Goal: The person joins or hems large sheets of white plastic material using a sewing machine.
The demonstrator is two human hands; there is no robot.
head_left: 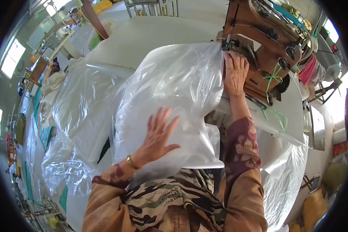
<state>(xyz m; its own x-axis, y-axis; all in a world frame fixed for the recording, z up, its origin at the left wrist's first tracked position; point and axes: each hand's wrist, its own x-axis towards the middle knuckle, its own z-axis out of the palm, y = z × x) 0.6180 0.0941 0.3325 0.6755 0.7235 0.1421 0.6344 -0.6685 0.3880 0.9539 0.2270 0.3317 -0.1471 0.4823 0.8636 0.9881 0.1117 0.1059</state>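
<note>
A large sheet of clear plastic film [170, 81] lies over the white work table and hangs down toward my lap. My left hand [155, 137] is over the film with its fingers spread, holding nothing. At the film's right edge, my right hand [236, 71] has its fingers bent and close together, gripping that edge. The fingertips are just below the needle and presser foot [226, 44] of a brown sewing machine [255, 23]. The film's upper right corner reaches the presser foot. The undersides of my right fingers are hidden.
More crumpled clear plastic [85, 112] spreads over the table's left side, and another pile [284, 178] hangs at the right. A ruler [241, 106] lies beside my right forearm. Green string [273, 79] is tied on the machine. A metal-framed chair [152, 7] stands beyond the table.
</note>
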